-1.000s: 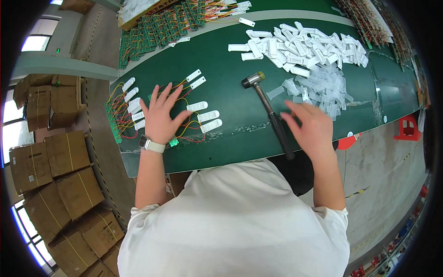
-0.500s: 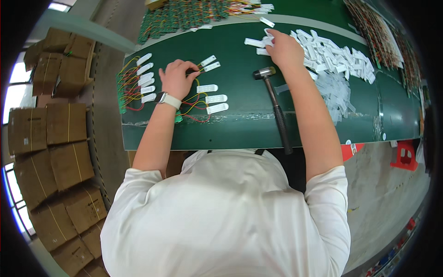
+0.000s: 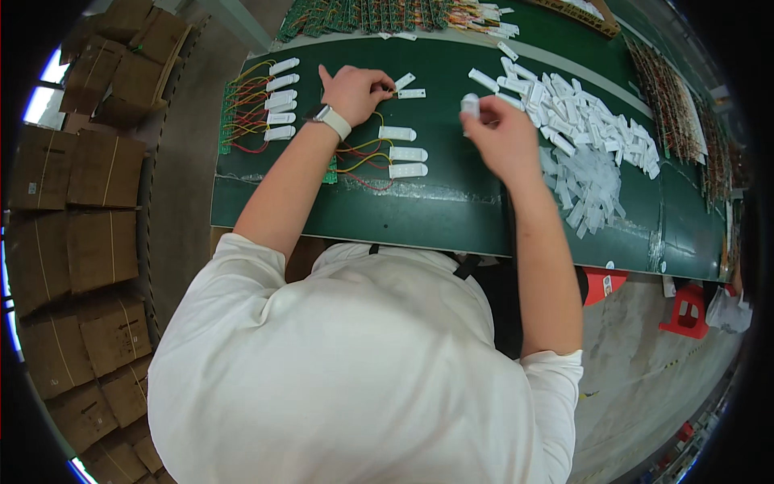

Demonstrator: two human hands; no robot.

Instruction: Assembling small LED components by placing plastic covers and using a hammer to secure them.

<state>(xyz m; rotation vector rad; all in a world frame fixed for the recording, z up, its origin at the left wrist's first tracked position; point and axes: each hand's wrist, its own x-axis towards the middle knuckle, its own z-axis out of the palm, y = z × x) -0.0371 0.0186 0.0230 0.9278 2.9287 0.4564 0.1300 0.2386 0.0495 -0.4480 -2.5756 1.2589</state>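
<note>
My left hand (image 3: 355,95) is closed in a pinch at the wire ends of two small white strips (image 3: 408,87), which lie just past its fingertips. Between the fingers and thumb of my right hand (image 3: 504,133) is a small white plastic case (image 3: 470,105), raised over the bench. Below my left hand, a green circuit board (image 3: 330,169) has red and yellow wires running to three finished-looking white cases (image 3: 408,154). Left of that hand lies another board (image 3: 226,121), wired to several white cases (image 3: 280,100).
A heap of white cases (image 3: 592,117) lies right of my right hand, with translucent strips (image 3: 584,181) nearer me. My right forearm mostly hides a hammer. Rows of green boards (image 3: 363,18) line the bench's far side. Wire bundles (image 3: 665,105) lie far right; cartons (image 3: 105,169) stand left.
My right hand has drawn back from the white heap toward me, carrying a white case. My left hand keeps its pinch by the two strips. The whole view has shifted.
</note>
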